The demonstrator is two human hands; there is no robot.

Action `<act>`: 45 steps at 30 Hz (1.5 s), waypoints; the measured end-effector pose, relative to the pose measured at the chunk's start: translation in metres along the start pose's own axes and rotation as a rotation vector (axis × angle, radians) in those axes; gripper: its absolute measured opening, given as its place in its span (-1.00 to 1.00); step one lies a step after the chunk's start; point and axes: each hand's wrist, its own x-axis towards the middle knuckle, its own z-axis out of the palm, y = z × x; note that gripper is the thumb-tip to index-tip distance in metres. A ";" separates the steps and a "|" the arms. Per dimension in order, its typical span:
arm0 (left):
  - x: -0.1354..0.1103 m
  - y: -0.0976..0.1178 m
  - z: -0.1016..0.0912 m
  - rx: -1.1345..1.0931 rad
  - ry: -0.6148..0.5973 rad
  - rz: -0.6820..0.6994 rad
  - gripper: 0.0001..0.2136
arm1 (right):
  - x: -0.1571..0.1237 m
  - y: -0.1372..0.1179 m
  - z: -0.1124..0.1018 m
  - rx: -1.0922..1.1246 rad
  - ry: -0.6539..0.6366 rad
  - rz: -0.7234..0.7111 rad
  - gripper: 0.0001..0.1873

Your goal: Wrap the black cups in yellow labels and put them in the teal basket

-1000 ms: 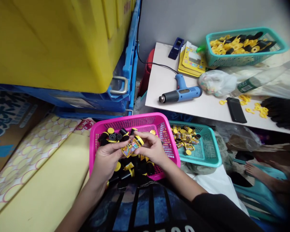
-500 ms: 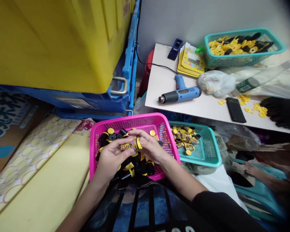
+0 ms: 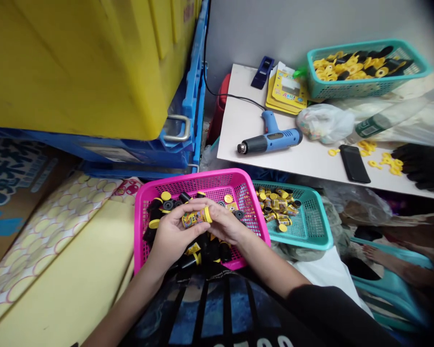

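Grey wall [image 3: 253, 33] beyond curled hands [image 3: 171, 236] [image 3: 227, 224]

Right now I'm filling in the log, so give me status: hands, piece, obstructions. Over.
Left hand holding printed tube, sideways. Right hand at its yellow cap end. Pink basket with black tubes beneath; nothing seen blocking.

Cardboard box [image 3: 58, 197]: large Chinese characters, not legible with certainty. Shirt [image 3: 219, 313]: numerals, cut off. Held tub [image 3: 196, 217]: print unreadable.
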 end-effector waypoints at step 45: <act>0.032 -0.043 -0.025 1.185 -0.208 0.017 -0.76 | 0.037 -0.002 -0.024 -1.566 0.339 0.117 -0.87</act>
